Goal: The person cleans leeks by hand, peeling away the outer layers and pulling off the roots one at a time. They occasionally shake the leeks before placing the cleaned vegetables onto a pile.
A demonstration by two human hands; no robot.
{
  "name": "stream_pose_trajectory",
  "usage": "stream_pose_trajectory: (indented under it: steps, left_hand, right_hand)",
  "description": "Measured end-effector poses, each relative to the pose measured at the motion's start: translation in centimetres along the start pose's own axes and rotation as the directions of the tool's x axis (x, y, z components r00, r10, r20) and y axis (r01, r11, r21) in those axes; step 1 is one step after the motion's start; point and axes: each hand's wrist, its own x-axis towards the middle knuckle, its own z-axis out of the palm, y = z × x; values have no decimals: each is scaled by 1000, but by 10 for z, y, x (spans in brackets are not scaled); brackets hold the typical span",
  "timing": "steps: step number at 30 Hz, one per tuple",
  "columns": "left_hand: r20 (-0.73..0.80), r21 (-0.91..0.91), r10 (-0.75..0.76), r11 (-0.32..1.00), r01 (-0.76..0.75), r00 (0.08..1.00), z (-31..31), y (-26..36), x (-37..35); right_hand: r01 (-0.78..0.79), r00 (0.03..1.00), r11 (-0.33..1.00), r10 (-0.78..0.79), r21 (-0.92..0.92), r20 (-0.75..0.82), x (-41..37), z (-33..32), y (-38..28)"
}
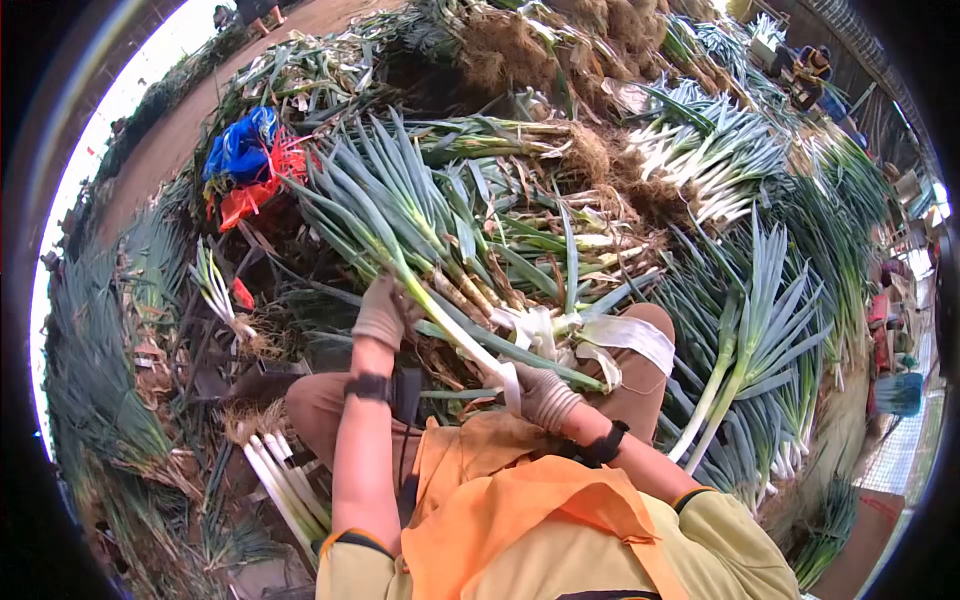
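Observation:
A long leek (pixel 438 302) lies slanted across my lap, its green leaves fanned up and away, its white end toward my right hand. My left hand (pixel 380 312), in a pale knit glove, is closed round the stalk below the leaves. At the white end my gloved right hand (pixel 545 393) is closed, its fingertips partly hidden. A loose whitish strip (pixel 512 390) hangs beside those fingers. Peeled outer leaves (pixel 625 338) lie over my right knee, and more leeks with browned stalks (pixel 462 293) lie just beyond my hands.
Several white-stalked leeks (pixel 285 480) lie by my left leg. To my right are cleaned leeks (pixel 735 360). Blue plastic (pixel 240 148) and red plastic strips (pixel 250 200) sit at the far left. Rooty bundles (pixel 505 50) are piled ahead. Another person (pixel 812 70) is at the far right.

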Motion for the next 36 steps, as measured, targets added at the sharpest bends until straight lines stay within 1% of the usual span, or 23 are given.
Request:
stream_pose_trajectory:
  steps: [1, 3, 5, 7, 9, 10, 11, 13, 14, 15, 16, 17, 19, 21, 23, 24, 25, 27, 29, 31, 33, 35, 36]
  left_hand:
    - [3, -140, -33, 990, 33, 999, 42, 11, -30]
    - [-96, -90, 88, 991, -97, 991, 27, 14, 12]
    - [-117, -103, 174, 977, -186, 978, 27, 18, 21]
    - [-60, -151, 203, 966, -210, 977, 34, 29, 13]
    - [21, -152, 250, 958, -244, 968, 33, 55, 3]
    - [8, -173, 275, 947, -270, 961, 27, 71, 2]
    - [-8, -195, 301, 935, -296, 954, 17, 89, 4]
    - [141, -211, 288, 944, -255, 947, -11, 125, 9]
    - [193, -144, 392, 918, -369, 899, -4, 129, -11]
    - [316, -213, 367, 926, -312, 875, -12, 136, -8]
    - [402, -243, 363, 927, -285, 840, -10, 136, -12]
    - [489, -271, 358, 929, -252, 795, -4, 133, -16]
    - [513, -341, 360, 919, -200, 779, 9, 118, -22]
    - [533, -388, 309, 916, -97, 787, 23, 102, -22]
    - [539, -403, 289, 913, -59, 791, 35, 90, -24]
    - [609, -383, 253, 924, 0, 752, 35, 90, -23]
    - [605, -386, 256, 923, -4, 754, 32, 92, -21]
    - [573, -397, 222, 917, 31, 789, 21, 102, -16]
    - [429, -312, 282, 938, -152, 858, 2, 120, -12]
    - [248, -278, 380, 909, -311, 891, -20, 140, -6]
    - [156, -294, 390, 895, -335, 907, -60, 169, 15]
    - [-73, -251, 498, 829, -499, 864, -45, 172, -12]
    - [-154, -229, 498, 822, -521, 854, -39, 170, -17]
  right_hand:
    - [56, 998, 996, -56, -63, -1, 1, 4, 2]
    - [20, 1000, 1000, -21, -23, -15, 11, 6, -5]
    - [178, 974, 920, -216, -349, -73, 28, -3, -42]
    - [288, 951, 900, -310, -328, -14, 34, -11, -61]
    - [306, 951, 951, -307, 36, 25, 26, -17, -63]
    - [310, 948, 950, -312, 48, 59, 13, -34, -86]
    - [48, 975, 997, -58, 52, 216, -6, -47, -80]
    - [154, 961, 982, -124, -107, 247, -32, -75, -67]
    - [40, 965, 998, -53, 53, 257, -39, -79, -26]
    - [-730, 684, 631, 661, 263, 310, -38, -92, -20]
    - [-401, 864, 883, 453, -244, 218, -30, -99, -38]
    - [58, 945, 727, 181, -684, 271, -21, -104, -58]
    - [-84, 948, 993, 103, -77, 300, 7, -87, -71]
    - [-40, 934, 887, -130, 459, 333, 43, -58, -92]
    - [-3, 882, 879, -222, 476, 416, 58, -33, -104]
    - [-97, 859, 819, -219, 565, 464, 65, -6, -58]
    - [21, 873, 880, -247, 475, 420, 61, -3, -60]
    - [328, 839, 944, -275, -33, 470, 40, -19, -51]
    - [38, 823, 961, -186, 273, 537, 3, -46, -74]
    - [-344, 773, 930, 204, 127, 601, -43, -82, -71]
    - [-365, 735, 923, 364, -118, 572, -84, -125, -89]
    - [-362, 914, 913, 307, 190, 264, -116, -135, -79]
    - [-510, 841, 852, 464, 118, 277, -105, -143, -94]
